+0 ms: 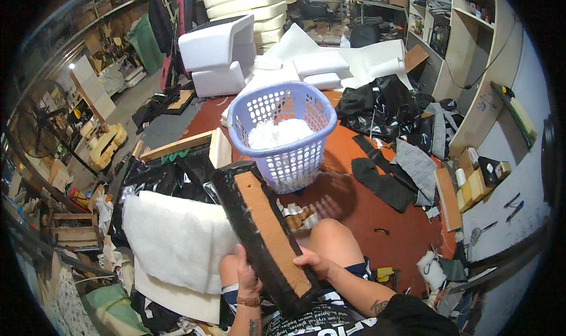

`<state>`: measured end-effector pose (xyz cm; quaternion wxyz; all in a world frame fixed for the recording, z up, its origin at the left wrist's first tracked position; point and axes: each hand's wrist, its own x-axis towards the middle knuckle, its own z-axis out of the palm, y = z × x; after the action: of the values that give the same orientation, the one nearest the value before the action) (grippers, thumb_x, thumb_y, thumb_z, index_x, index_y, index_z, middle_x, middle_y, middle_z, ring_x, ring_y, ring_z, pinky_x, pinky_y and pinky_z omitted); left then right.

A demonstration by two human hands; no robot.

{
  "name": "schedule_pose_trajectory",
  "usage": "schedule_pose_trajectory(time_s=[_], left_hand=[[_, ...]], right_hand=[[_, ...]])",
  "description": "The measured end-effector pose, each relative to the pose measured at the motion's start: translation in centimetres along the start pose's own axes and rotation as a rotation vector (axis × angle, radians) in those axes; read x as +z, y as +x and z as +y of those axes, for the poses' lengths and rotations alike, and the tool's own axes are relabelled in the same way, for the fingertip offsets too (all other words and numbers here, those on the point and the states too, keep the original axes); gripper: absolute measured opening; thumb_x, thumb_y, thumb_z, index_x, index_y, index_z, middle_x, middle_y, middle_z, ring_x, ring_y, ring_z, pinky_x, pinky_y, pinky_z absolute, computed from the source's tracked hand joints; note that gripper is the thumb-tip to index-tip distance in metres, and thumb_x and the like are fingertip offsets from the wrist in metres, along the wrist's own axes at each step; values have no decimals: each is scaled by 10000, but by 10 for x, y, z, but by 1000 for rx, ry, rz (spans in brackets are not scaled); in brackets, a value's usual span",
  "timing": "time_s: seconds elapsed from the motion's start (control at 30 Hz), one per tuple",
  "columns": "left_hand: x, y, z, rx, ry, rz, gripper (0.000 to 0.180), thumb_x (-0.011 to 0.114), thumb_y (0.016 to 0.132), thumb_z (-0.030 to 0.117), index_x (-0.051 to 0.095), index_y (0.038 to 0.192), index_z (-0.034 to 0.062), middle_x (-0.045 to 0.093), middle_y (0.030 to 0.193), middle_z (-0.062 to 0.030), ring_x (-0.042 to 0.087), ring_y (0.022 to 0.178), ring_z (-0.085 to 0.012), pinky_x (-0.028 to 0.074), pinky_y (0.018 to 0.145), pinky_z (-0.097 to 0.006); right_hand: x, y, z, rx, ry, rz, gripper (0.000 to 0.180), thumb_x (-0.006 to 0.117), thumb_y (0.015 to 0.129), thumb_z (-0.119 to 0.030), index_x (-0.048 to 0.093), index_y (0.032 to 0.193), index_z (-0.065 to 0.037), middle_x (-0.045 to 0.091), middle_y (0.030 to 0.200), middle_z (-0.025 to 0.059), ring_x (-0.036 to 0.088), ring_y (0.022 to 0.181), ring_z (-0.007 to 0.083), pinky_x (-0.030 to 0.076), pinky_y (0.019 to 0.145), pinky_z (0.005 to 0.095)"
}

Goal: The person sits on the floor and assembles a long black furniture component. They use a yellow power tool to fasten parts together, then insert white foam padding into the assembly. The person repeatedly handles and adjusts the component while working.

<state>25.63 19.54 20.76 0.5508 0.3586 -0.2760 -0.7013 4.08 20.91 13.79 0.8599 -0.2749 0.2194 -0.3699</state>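
A long, narrow upholstery panel (268, 227) with a tan board face and black fabric edges is held tilted in front of my body, its lower end near my lap. My left hand (248, 277) grips its left edge, fingers partly behind it. On the opposite edge, low down, my right hand (315, 263) closes round the panel with the thumb on its front. Beyond the panel's upper end stands a lavender plastic basket (290, 164) with white fluffy stuffing (280, 134) inside. Beside my left leg, white batting (177, 235) drapes over black plastic.
A wooden frame (221, 149) stands left of the basket. White upholstered furniture (215, 56) and white sheeting (354, 61) lie farther back. Black bags (380, 106) and grey and black fabric pieces (386, 182) cover the floor at right. Shelves (466, 47) stand far right, a fan (44, 117) left.
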Motion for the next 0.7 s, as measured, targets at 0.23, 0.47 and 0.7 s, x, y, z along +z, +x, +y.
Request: schedule_pose_trajectory(time_s=[0.23,0.47,0.7], left_hand=[[20,-3,-22,85,22,-60,673,414,1165,480,282,1676,62,498,1593,-117,553,1404,-274,459,1184,-426],[68,-27,0,272,354,-67,1169,855,920,250,33,1722,34,356,1682,-164,441,1497,-285,372,1238,-407],[57,-24,1,271,325,-104,1012,782,976,188,105,1718,68,408,1654,-171,466,1492,-289,385,1246,-432]], right_hand=[[-52,-1,27,49,328,73,567,678,888,-282,678,1341,59,770,1232,201,767,1068,326,585,1036,460],[-50,-5,25,27,593,-73,522,730,915,-338,723,1295,19,781,1209,182,776,1045,305,612,992,458],[4,-14,-26,-102,6,162,877,772,960,-496,433,1602,-4,639,1478,197,682,1276,293,564,1052,430]])
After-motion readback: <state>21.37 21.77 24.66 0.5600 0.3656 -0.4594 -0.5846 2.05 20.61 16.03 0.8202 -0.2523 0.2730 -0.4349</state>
